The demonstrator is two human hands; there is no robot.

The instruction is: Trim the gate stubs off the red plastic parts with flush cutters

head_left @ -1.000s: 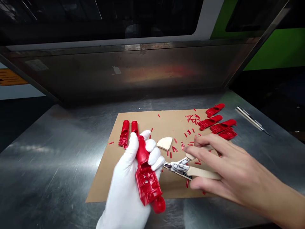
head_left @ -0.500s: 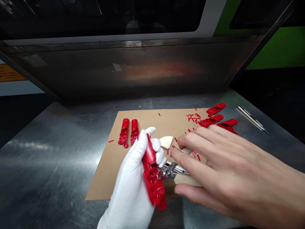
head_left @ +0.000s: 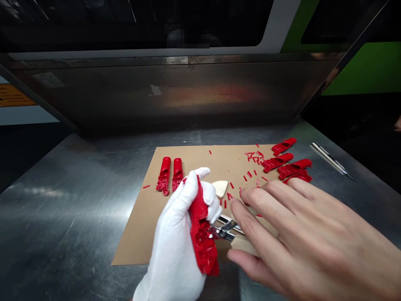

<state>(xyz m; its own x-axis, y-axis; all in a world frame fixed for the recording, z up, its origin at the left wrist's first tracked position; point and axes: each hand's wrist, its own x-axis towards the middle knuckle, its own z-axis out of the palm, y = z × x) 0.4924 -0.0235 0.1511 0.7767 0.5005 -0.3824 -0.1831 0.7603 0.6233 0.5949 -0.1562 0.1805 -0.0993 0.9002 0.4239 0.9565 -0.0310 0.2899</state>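
Trimming step, mid-cut by the look of it. Left of centre on the cardboard sheet [head_left: 140, 234]: two red moulded parts [head_left: 171, 179] side by side, apparently a separate pile from the rest. Lower centre: left hand [head_left: 180, 234], white glove, clenched around a red plastic housing [head_left: 202, 234] held roughly upright and off the desk [head_left: 62, 209], ribbed inner face turned toward the cutter. Just right of it the metal jaws of the flush cutters [head_left: 224, 230] touch the housing's edge; can't tell whether they're on a gate stub or just resting against it, the contact point is too small to read. Right hand [head_left: 300, 246], bare, grips the cutters' cream handles, fingers spread over the top, thumb under; handles mostly hidden under the hand, so how far they're squeezed is unclear. Behind the cutters, a cream wedge-shaped piece [head_left: 220, 188] lies on the cardboard. Further right: scattered red offcuts [head_left: 250, 167], then four more red parts [head_left: 288, 163] at the sheet's upper right corner. Far right on the bare steel, a slim metal knife [head_left: 332, 161], well apart from both hands. My read: next move needs the jaws seated flush against the housing wall before squeezing, left hand holding the part steady so the cut doesn't gouge the edge, offcut falling onto the cardboard.
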